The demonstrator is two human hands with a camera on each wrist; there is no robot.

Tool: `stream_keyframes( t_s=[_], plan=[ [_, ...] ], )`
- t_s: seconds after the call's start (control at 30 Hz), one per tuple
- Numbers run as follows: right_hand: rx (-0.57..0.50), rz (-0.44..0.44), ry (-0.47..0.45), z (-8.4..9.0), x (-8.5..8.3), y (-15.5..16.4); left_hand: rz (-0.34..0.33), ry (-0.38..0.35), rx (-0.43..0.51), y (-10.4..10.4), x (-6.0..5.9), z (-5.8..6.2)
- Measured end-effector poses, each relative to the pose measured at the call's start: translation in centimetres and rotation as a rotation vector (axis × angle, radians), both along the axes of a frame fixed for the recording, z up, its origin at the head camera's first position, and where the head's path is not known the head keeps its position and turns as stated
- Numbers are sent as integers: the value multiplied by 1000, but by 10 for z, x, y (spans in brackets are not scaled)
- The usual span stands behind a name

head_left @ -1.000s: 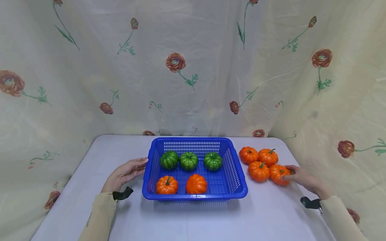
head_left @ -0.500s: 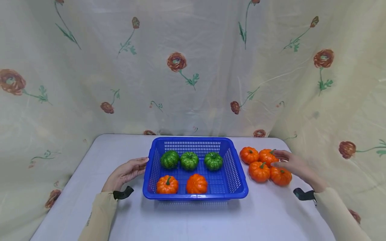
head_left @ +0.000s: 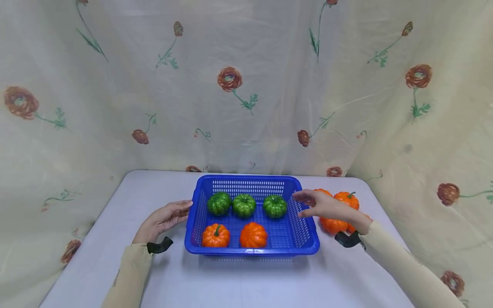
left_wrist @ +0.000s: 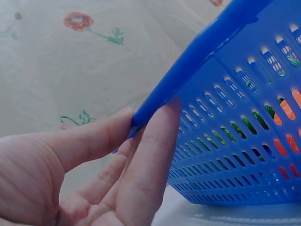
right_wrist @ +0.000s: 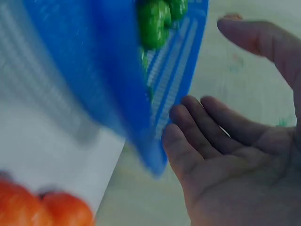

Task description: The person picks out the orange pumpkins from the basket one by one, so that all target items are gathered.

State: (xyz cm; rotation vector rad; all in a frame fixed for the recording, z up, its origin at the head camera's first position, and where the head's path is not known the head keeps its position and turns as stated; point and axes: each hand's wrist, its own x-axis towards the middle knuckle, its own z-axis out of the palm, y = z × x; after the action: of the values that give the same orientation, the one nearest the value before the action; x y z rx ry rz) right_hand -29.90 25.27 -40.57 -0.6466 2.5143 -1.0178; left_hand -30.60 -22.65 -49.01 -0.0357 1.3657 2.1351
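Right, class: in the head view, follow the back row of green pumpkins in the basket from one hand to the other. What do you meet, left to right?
Left hand → left green pumpkin → middle green pumpkin → right green pumpkin → right hand.

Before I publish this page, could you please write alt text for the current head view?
A blue perforated basket holding three green pumpkins and two orange pumpkins sits on a white table, a person's left hand gripping its left rim. The empty right hand is at the basket's right rim, partly hiding more orange pumpkins on the table.
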Motion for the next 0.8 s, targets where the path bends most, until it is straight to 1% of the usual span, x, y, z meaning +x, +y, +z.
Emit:
stream_keyframes(
  t_s=[0.1, 0.17, 0.3, 0.4, 0.57, 0.63, 0.8],
  plan=[
    [40, 77, -48, 2, -1, -26, 7, 0, -12, 1, 1, 2],
    [72, 129, -65, 0, -2, -41, 15, -3, -18, 1, 1, 2],
    [124, 221, -93, -9, -4, -69, 21, 4, -26, 2, 2, 2],
    [176, 290, -86, -16, -2, -88, 31, -2, -29, 3, 0, 0],
    [287, 356, -85, -23, 1, -114, 54, -21, -33, 2, -3, -5],
    [322, 371, -90, -26, 2, -122, 54, -16, -39, 1, -2, -4],
    [429, 418, -39, -31, 5, -136, 51, -8, -38, 0, 0, -2]
  ],
)
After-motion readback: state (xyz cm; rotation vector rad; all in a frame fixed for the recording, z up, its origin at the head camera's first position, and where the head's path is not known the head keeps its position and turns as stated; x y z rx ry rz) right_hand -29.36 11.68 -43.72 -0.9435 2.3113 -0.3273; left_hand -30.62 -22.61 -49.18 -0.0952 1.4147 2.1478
